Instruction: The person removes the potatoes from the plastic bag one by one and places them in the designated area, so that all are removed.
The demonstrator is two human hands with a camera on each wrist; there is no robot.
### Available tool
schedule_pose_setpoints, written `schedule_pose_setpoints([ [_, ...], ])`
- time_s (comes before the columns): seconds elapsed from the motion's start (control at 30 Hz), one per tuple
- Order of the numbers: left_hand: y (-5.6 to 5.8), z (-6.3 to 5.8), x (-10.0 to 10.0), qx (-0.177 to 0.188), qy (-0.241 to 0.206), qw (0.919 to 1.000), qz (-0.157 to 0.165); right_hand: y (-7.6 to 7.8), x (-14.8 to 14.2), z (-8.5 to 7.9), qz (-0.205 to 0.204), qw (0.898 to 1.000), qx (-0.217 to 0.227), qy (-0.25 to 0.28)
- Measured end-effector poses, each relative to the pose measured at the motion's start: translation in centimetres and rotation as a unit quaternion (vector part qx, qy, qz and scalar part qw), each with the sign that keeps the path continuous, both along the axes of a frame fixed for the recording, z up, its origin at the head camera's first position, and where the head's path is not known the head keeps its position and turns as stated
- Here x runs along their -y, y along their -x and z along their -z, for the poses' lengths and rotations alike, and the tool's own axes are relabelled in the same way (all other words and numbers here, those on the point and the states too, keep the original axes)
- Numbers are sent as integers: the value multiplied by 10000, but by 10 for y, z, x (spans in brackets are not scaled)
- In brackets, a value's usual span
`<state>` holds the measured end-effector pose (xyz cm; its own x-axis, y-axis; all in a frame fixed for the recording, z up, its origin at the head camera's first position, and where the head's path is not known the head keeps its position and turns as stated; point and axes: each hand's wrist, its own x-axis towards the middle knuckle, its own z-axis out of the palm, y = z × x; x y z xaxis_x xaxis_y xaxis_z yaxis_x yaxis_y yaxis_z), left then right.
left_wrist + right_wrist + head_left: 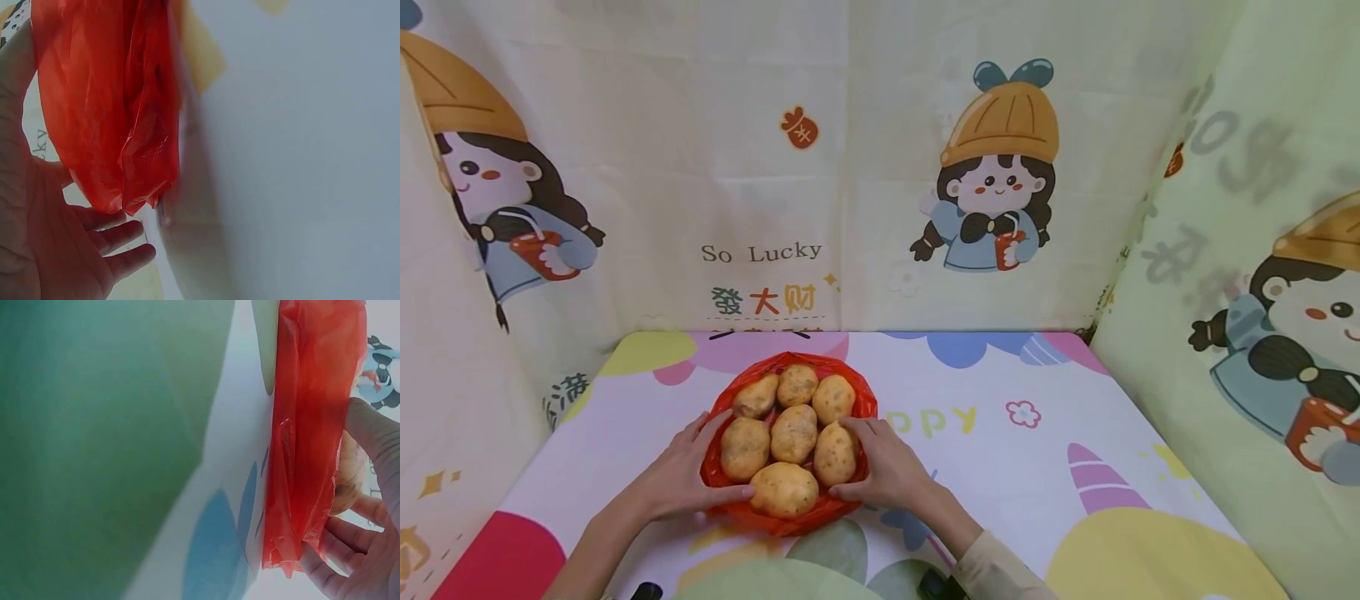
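A red plastic bag [790,527], its mouth spread wide, lies on the table with several potatoes [793,433] grouped inside. My left hand [681,475] rests along the bag's left side, thumb by the nearest potato [784,490]. On the right side, my right hand [891,467] lies with fingers over the rim beside a potato [835,454] and thumb toward the front. The left wrist view shows the bag's folded wall [94,112] beside my spread, fairly straight left fingers [122,237]. In the right wrist view, my right thumb [369,422] touches the rim and the loosely bent fingers meet the red wall [312,444].
A white tablecloth [985,475] with colourful printed shapes covers the table. Cream cloth printed with cartoon figures hangs behind it [880,208] and along both sides. Two small dark objects, one at the left [647,592], one at the right [936,586], show at the bottom edge.
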<state>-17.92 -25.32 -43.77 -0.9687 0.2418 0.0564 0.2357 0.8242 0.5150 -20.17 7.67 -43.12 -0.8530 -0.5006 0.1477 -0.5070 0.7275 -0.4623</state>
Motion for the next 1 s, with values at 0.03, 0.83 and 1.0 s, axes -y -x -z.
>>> schedule_pose_setpoints([
  [0.03, 0, 0, 0, 14, 4, 10000, -18, 0, 0, 0, 9, 10000, 20, 28],
  [0.83, -4, -2, 1, 194, 107, 9997, -52, 1, -21, -13, 148, 9717, 532, 2296],
  [1.0, -5, -3, 1, 268, 148, 9995, -51, 5, -30, -17, 409, 9646, 497, 2559],
])
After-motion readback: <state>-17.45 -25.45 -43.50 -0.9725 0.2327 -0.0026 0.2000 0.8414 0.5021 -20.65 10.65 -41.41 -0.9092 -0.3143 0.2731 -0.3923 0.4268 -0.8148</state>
